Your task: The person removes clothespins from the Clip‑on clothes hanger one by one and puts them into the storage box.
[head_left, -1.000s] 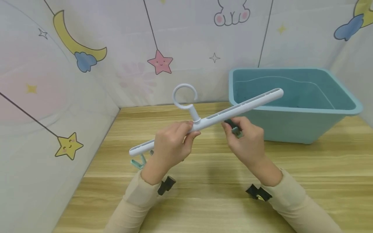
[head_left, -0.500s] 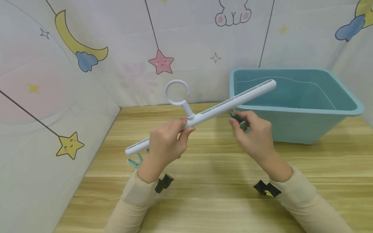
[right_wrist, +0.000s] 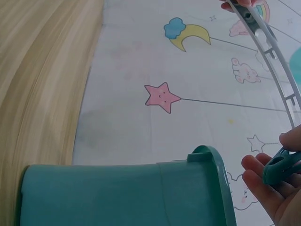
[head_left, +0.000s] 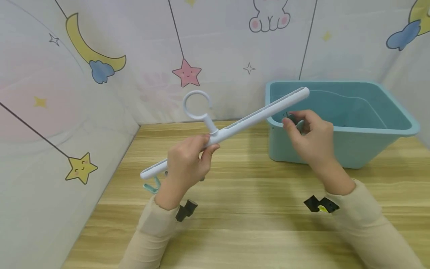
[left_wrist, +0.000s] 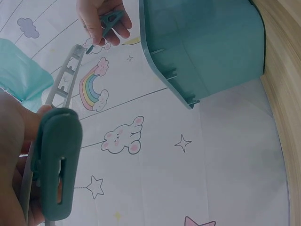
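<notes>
A white clothes hanger (head_left: 258,115) with a round hook is held up at a slant, its right end higher. My left hand (head_left: 188,158) grips its bar just left of the hook, thumb below. From the bar's left part hangs a light green clip (head_left: 152,187); in the left wrist view a darker teal clip (left_wrist: 59,162) sits close to the hand. My right hand (head_left: 315,138) pinches another teal clothes clip (right_wrist: 281,168) between thumb and fingers. That clip is apart from the bar, over the tub's near left rim in the head view.
A large teal tub (head_left: 362,130) stands at the back right of the wooden table (head_left: 235,228). The hanger's right end overlaps the tub's left side in the head view. Behind it all hangs a pale cloth wall (head_left: 228,33) printed with stars and moons.
My right hand has moved right and up with the clip, away from the hanger's underside to the tub's rim. My left hand and the hanger have drifted slightly left.
</notes>
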{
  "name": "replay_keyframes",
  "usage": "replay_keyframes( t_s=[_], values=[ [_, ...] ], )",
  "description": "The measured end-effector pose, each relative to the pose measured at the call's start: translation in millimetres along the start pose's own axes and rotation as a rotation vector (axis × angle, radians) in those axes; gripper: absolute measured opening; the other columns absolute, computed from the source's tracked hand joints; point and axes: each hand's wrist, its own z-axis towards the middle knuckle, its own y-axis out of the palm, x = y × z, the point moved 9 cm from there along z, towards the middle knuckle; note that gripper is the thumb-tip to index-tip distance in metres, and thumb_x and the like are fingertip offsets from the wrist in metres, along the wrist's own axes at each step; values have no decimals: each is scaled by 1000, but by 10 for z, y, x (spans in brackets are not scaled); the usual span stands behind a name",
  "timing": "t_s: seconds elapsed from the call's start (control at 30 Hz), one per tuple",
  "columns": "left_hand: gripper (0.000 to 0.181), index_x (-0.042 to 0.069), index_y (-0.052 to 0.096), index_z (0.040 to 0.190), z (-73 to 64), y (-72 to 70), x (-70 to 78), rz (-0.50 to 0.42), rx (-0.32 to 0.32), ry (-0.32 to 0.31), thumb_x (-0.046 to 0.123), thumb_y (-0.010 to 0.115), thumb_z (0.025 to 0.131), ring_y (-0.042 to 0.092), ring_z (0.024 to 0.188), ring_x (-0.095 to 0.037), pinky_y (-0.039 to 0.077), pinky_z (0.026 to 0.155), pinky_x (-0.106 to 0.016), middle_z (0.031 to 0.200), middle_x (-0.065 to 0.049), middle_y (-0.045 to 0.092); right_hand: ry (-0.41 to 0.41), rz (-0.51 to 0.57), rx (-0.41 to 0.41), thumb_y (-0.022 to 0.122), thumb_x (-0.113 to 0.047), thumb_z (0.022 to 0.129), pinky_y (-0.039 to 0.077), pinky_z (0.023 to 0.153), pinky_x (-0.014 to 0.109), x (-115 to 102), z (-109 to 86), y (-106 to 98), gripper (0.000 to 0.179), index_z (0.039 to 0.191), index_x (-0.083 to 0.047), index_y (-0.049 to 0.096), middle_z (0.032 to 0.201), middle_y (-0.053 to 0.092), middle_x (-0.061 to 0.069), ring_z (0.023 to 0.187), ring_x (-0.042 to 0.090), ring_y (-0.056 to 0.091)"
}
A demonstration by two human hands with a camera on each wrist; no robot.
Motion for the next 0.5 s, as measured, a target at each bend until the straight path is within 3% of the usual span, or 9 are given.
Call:
replay_keyframes(
  t_s=[0.1,0.33,0.5],
  values=[
    [24,-3,62,88,3,-14,-8,5,-4,-5,16,75,82,51,45,-16,40,39,-29,68,-12,66,41,15,-12,70,-2,85,24,43,16,55,50,-27,14,96,7,68,76,69,11,43,-2,34],
    [25,-4,62,87,0,-32,-21,4,5,-5,15,76,82,50,44,-16,39,38,-28,66,-13,66,164,14,-42,69,-10,89,24,39,18,239,116,-54,16,99,2,68,73,59,-35,40,0,37],
    [24,-5,62,87,-8,-41,-33,6,9,-5,14,76,81,51,44,-16,40,38,-28,65,-12,65,233,6,-72,69,-15,90,23,39,18,314,179,-67,22,103,3,67,74,58,-32,46,-5,48]
  ],
)
